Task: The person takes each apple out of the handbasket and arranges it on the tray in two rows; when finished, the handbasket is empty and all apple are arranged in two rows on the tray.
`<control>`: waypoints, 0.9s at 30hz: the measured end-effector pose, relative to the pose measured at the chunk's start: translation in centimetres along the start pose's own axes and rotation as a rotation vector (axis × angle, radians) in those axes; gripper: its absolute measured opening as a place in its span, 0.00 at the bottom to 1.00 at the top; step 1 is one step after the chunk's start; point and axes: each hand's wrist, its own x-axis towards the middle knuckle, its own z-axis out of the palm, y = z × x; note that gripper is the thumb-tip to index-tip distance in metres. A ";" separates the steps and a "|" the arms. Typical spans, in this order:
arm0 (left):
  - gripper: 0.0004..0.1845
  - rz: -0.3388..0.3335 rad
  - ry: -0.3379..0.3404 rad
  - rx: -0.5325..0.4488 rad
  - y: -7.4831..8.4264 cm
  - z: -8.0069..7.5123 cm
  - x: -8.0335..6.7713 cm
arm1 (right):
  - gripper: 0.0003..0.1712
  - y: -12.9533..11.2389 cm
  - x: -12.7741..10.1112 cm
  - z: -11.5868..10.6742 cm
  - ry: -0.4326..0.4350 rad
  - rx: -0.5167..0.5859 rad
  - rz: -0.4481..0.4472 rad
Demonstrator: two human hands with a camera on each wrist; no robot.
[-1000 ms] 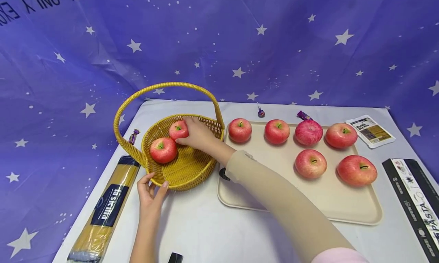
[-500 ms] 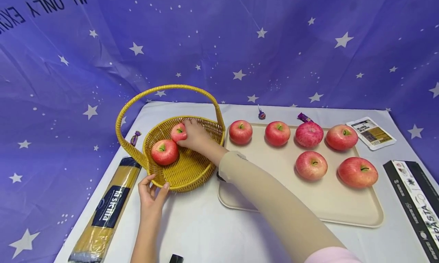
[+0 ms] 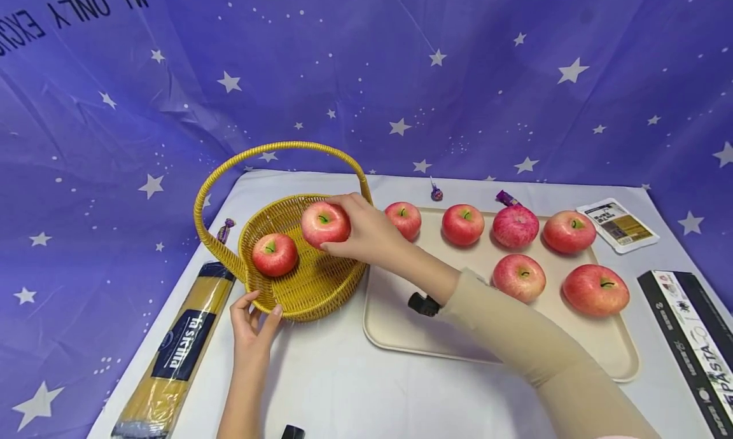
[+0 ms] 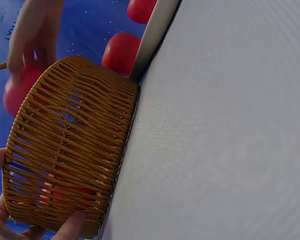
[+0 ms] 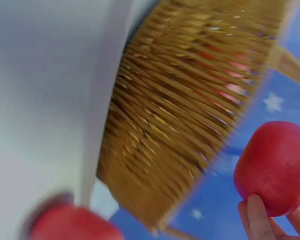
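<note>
In the head view my right hand grips a red apple, lifted above the right side of the yellow woven basket. The right wrist view shows that held apple clear of the weave, fingers against its lower side. A second apple lies inside the basket at the left. My left hand pinches the basket's near rim between thumb and fingers. The basket's arched handle stands upright over it. Several more apples, among them one apple in the front row, sit on the beige tray.
A pasta packet lies left of the basket, with a wrapped candy beyond it. Behind the tray are a lollipop and a purple wrapped candy. A white pouch and a black pasta box lie at the right.
My right hand has lifted the apple out of the basket's back part, moving it up and to the right. My left hand keeps its hold on the rim.
</note>
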 end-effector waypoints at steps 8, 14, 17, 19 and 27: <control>0.25 -0.003 0.003 -0.004 0.1 0.0 0.0 | 0.43 3.0 -8.2 -5.3 0.131 0.116 0.020; 0.26 -0.009 -0.002 0.002 0.2 0.1 0.0 | 0.42 7.5 -12.3 -6.4 0.114 0.016 0.163; 0.26 -0.002 0.003 -0.011 0.2 0.1 0.0 | 0.42 9.3 -13.5 -6.5 0.097 -0.019 0.229; 0.26 -0.001 0.006 -0.015 0.1 0.2 0.1 | 0.42 10.2 -14.1 -6.5 0.085 -0.041 0.260; 0.27 0.000 0.002 -0.007 0.2 0.2 0.1 | 0.43 11.7 -15.5 -6.6 0.043 -0.116 0.363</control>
